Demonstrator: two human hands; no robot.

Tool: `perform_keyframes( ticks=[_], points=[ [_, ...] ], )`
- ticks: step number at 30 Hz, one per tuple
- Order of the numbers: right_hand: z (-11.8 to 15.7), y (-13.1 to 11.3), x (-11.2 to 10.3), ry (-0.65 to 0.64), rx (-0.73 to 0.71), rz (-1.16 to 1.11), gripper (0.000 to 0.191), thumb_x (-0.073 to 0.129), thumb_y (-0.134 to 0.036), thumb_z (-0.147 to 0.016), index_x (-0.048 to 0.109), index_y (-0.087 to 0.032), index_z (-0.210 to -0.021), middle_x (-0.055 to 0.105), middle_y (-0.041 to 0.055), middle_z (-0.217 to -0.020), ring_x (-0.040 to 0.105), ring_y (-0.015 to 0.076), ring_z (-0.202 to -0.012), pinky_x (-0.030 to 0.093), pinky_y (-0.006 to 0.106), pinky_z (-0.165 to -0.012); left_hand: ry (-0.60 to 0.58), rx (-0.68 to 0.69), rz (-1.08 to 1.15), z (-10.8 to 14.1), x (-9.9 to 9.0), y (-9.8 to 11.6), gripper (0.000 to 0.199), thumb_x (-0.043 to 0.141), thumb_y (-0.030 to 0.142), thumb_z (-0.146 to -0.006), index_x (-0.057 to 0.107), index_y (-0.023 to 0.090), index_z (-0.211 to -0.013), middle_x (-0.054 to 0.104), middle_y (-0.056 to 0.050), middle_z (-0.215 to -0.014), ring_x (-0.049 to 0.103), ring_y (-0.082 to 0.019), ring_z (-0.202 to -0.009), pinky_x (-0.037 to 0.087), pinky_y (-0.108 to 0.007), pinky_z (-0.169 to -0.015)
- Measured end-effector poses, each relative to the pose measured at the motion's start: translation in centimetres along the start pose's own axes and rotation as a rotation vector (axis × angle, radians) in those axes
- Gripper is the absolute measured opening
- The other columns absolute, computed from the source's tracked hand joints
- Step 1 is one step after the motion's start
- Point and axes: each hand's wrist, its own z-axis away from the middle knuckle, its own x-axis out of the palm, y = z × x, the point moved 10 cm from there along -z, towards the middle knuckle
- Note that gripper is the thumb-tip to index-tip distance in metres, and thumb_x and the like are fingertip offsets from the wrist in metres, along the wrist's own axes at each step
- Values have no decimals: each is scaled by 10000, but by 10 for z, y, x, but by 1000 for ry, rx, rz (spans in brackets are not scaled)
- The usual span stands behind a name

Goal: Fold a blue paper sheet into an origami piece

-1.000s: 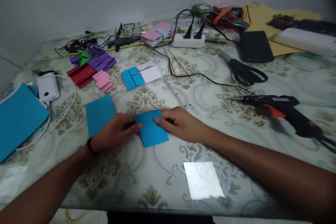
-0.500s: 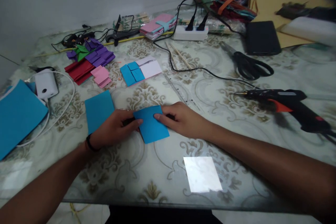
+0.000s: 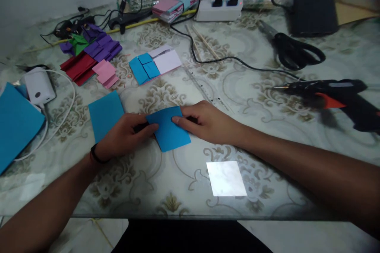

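Between my two hands is a blue sheet of paper, tilted up from the table at its far edge. My left hand pinches its left side, thumb on top and fingers behind. On the right side my right hand grips it the same way, fingers hidden beneath. A second blue paper piece lies flat, partly behind my left hand. Farther back rest a folded blue paper piece and a white paper piece, side by side. A clear ruler lies beyond my right hand.
Black scissors and a hot glue gun lie at right, its cord crossing the table. A power strip stands behind. Folded purple paper, a white device with a cable and large blue sheets are at left.
The view has tipped down and closer, so the table's things sit higher in the picture. Both hands keep their hold on the blue sheet, with little visible movement.
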Motion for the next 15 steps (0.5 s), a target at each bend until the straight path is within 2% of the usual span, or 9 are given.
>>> perform_keyframes(
  ticks=[7, 15],
  points=[
    [0, -1, 0, 9, -3, 6, 387, 545, -332, -1050, 534, -164, -701, 469, -64, -561, 397, 41, -505, 304, 188, -504, 8, 21, 15, -1, 0, 2, 419, 632, 328, -1018, 556, 159, -643, 576, 41, -593, 469, -75, -526, 369, -207, -511],
    [-1, 2, 1, -7, 25, -14, 395, 546, -355, -1050, 537, -164, -704, 481, -58, -577, 413, 47, -521, 320, 193, -519, -18, -14, 34, 1, 3, -4, 351, 616, 365, -1032, 688, 156, -758, 697, 5, -672, 585, -107, -582, 417, -219, -537]
  ],
)
